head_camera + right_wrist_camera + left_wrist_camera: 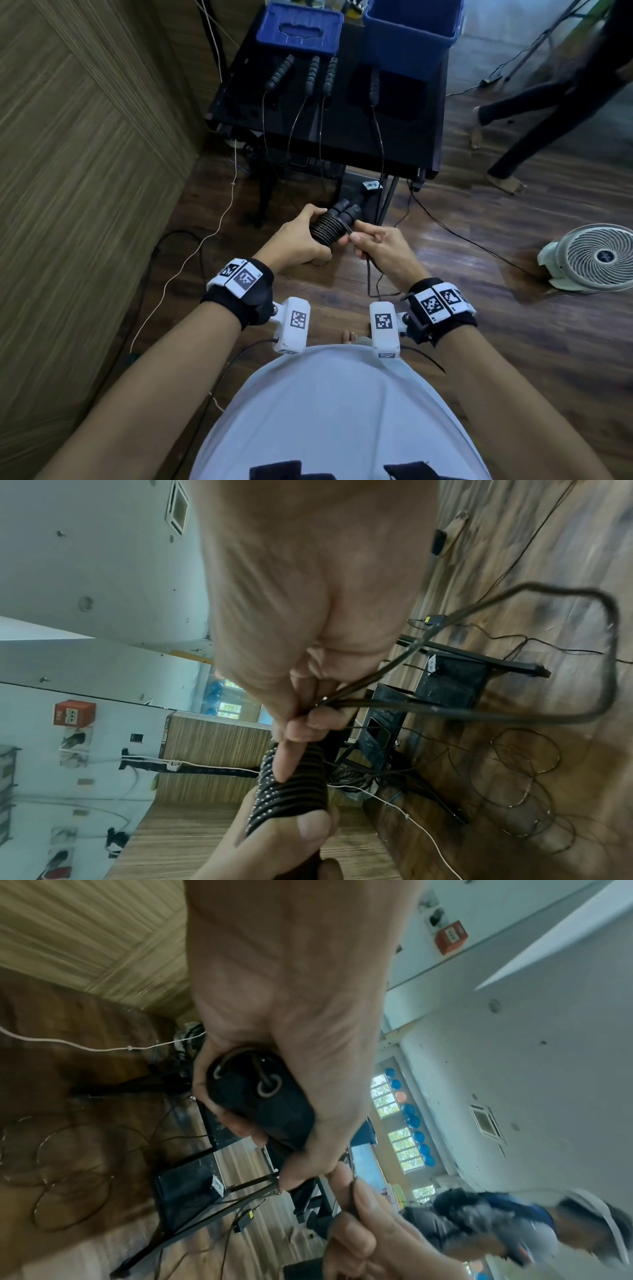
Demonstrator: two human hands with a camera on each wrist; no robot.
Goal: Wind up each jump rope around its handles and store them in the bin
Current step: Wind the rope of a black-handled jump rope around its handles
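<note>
My left hand (301,236) grips a pair of black jump rope handles (346,214) held side by side, with black rope wound in tight coils (327,231) around them. In the left wrist view the handle ends (253,1085) show inside my fist. My right hand (373,243) pinches the last loose loop of rope (514,653) right beside the coils (291,785), and the loop hangs down below it. Several more black handles (313,73) lie on the black table (407,144), their ropes trailing over the front edge. A blue bin (409,32) stands at the table's back right.
A blue lid (298,27) lies at the table's back left. A wood-panelled wall runs along the left. A white floor fan (596,258) stands at the right. Another person's legs (534,113) are at the far right. Cables and rope loops lie on the wooden floor.
</note>
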